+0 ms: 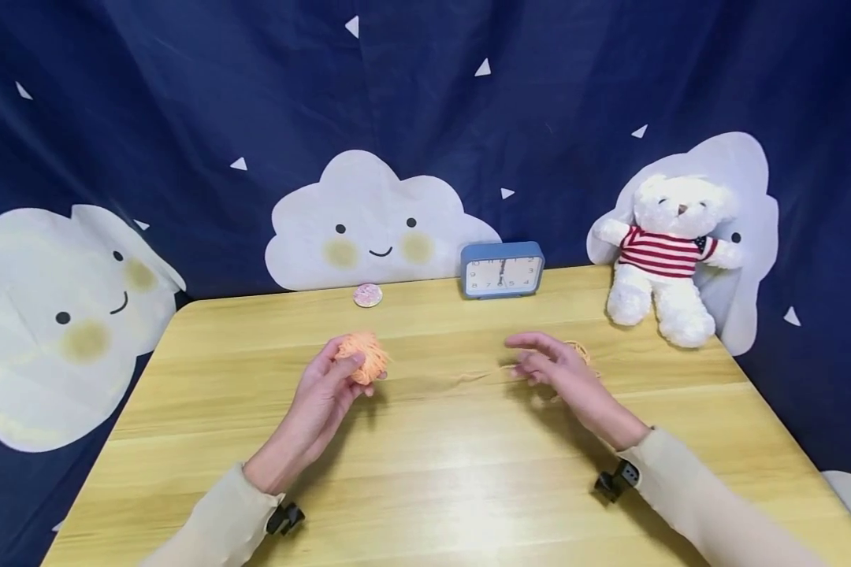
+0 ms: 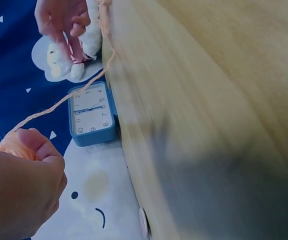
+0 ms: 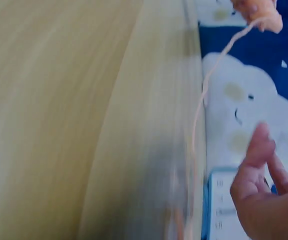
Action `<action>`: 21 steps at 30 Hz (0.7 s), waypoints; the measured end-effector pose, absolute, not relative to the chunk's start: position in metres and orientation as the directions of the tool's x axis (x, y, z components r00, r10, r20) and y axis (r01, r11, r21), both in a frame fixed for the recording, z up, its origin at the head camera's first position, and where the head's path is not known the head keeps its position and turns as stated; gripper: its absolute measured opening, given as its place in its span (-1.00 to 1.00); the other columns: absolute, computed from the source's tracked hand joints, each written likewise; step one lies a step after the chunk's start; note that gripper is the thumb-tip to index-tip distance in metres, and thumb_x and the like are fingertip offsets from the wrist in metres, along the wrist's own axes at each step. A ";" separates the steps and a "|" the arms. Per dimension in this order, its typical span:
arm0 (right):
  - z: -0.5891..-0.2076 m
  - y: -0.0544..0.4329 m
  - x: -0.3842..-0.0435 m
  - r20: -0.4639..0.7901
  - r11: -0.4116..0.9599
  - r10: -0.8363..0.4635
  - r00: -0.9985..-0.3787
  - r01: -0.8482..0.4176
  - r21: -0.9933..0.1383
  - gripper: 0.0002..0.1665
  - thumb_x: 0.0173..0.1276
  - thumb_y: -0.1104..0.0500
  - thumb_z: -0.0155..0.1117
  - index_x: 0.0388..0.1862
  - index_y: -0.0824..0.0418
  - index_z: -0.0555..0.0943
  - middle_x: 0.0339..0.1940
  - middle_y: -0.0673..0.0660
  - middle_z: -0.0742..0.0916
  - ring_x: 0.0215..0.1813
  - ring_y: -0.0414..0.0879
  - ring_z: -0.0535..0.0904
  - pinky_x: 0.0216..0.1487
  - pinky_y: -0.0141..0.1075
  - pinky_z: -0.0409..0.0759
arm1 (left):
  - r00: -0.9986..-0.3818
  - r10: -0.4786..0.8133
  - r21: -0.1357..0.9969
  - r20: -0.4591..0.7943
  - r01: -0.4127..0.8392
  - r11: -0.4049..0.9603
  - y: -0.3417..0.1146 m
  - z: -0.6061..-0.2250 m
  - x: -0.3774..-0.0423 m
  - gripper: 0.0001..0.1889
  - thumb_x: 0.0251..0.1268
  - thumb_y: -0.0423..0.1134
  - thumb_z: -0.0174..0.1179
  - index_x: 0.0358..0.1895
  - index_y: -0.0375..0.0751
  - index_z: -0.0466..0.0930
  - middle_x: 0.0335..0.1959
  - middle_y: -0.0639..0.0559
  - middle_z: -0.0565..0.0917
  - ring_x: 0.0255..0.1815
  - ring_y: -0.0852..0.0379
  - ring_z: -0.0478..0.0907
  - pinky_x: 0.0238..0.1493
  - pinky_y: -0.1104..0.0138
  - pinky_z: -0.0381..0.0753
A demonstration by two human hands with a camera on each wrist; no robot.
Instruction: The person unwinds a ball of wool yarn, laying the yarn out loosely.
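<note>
In the head view, we see the left hand (image 1: 326, 391) gripping a ball of orange yarn (image 1: 364, 357) above the wooden table (image 1: 425, 472); the right hand (image 1: 566, 372) hovers, fingers relaxed and holding nothing, near loose yarn (image 1: 583, 351). In the left wrist view, we see a strand (image 2: 59, 103) running from the ball past the blue clock (image 2: 91, 120). In the right wrist view, we find the right hand empty, the strand beside it.
</note>
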State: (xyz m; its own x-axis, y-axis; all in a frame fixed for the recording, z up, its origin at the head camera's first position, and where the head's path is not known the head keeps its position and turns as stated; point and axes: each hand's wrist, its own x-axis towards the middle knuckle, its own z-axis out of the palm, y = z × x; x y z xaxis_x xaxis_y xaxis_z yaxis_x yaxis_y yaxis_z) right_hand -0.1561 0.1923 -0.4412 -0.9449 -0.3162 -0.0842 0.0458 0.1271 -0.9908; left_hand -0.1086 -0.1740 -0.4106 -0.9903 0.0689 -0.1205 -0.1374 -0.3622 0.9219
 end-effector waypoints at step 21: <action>-0.446 0.111 -0.142 -0.079 -0.052 -0.653 -0.753 0.149 -0.987 -0.60 0.71 0.16 0.24 0.32 0.40 0.61 0.13 0.49 0.72 -0.13 -0.02 0.70 0.07 -0.19 0.76 | -0.990 0.124 0.936 -0.075 -0.113 -0.334 -0.167 -0.410 -0.107 -0.64 0.62 -0.48 0.11 0.36 -0.28 0.38 0.01 -0.05 0.65 -0.20 0.13 0.58 -0.25 0.40 0.60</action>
